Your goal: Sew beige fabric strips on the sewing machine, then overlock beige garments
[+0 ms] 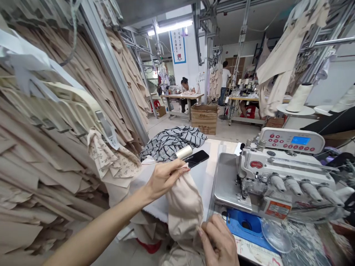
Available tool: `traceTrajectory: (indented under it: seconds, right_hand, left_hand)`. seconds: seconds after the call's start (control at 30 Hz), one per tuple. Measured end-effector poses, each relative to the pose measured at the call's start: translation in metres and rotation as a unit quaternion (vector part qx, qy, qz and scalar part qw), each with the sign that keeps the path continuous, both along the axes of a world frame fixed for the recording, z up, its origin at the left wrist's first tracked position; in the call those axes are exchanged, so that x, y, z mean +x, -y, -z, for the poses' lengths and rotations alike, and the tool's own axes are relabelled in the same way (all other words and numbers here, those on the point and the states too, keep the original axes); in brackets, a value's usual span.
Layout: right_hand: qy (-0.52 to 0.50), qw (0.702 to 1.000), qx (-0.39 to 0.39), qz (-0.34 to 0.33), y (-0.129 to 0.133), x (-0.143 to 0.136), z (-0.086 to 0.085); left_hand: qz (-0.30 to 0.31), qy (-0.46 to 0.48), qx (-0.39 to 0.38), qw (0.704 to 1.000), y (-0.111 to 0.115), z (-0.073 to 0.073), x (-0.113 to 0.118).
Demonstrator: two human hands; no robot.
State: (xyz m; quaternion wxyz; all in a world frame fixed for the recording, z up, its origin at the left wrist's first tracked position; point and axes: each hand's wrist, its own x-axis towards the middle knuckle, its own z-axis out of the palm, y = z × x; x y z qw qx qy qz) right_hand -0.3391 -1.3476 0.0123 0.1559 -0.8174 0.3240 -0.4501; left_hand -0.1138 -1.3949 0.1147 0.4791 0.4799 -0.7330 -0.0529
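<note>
A piece of beige fabric [184, 207] hangs between my two hands over the near edge of the table. Its top edge is pinched in my left hand [166, 176], raised just in front of a black phone [197, 159]. Lower down and to the right, my right hand [217, 240] has its fingers closed on the fabric's right edge. The lower part of the fabric bunches up at the bottom of the view. To the right stands a white overlock sewing machine [285, 173] with a metal plate [227, 177] and a lit blue display.
A thread spool [183, 152] and striped grey cloth [172, 142] lie on the table behind the phone. Beige garment pieces [122, 170] hang from clips at left. A blue tray [246, 225] sits below the machine. Beyond are a cardboard box [204, 119] and two people.
</note>
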Motion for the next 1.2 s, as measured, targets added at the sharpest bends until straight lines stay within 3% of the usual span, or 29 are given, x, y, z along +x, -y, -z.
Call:
traceTrajectory:
  seconds: [0.1, 0.2, 0.3, 0.4, 0.47, 0.53, 0.63, 0.7, 0.77, 0.93, 1.03, 1.2]
  right_hand:
    - [0.072, 0.986, 0.136, -0.058, 0.007, -0.001, 0.0]
    - [0.165, 0.937, 0.289, -0.106, 0.022, 0.005, -0.014]
    - [0.234, 0.904, 0.33, -0.14, 0.037, 0.01, -0.039]
    - [0.245, 0.904, 0.323, -0.134, 0.041, 0.005, -0.05]
    - [0.248, 0.899, 0.346, -0.102, 0.035, -0.005, -0.04]
    - [0.258, 0.891, 0.371, -0.031, 0.026, -0.016, -0.017]
    - [0.279, 0.88, 0.375, 0.084, 0.012, -0.029, 0.02]
    - [0.287, 0.877, 0.369, 0.113, 0.008, -0.034, 0.036]
    - [0.295, 0.873, 0.37, 0.122, 0.009, -0.037, 0.043]
    - [0.325, 0.846, 0.4, 0.139, 0.015, -0.04, 0.05]
    - [0.313, 0.849, 0.402, 0.137, 0.016, -0.046, 0.054]
    - [0.27, 0.887, 0.36, 0.101, 0.01, -0.057, 0.058]
  left_hand:
    - [0.065, 0.052, -0.02, 0.996, -0.004, -0.018, -0.005]
    - [0.128, 0.096, 0.0, 0.987, -0.007, -0.039, -0.016]
    - [0.185, 0.087, 0.083, 0.975, -0.005, -0.049, -0.03]
    - [0.237, 0.036, 0.219, 0.946, 0.006, -0.042, -0.04]
    - [0.269, -0.001, 0.311, 0.912, 0.017, -0.027, -0.047]
    - [0.269, -0.005, 0.342, 0.9, 0.027, -0.004, -0.059]
    - [0.194, 0.066, 0.252, 0.946, 0.036, 0.031, -0.086]
    - [0.144, 0.104, 0.177, 0.968, 0.039, 0.048, -0.103]
    - [0.118, 0.097, 0.151, 0.977, 0.043, 0.058, -0.115]
    - [0.109, 0.047, 0.192, 0.974, 0.055, 0.06, -0.126]
    - [0.102, 0.121, 0.101, 0.982, 0.048, 0.057, -0.129]
    - [0.06, 0.283, -0.05, 0.956, 0.008, 0.061, -0.137]
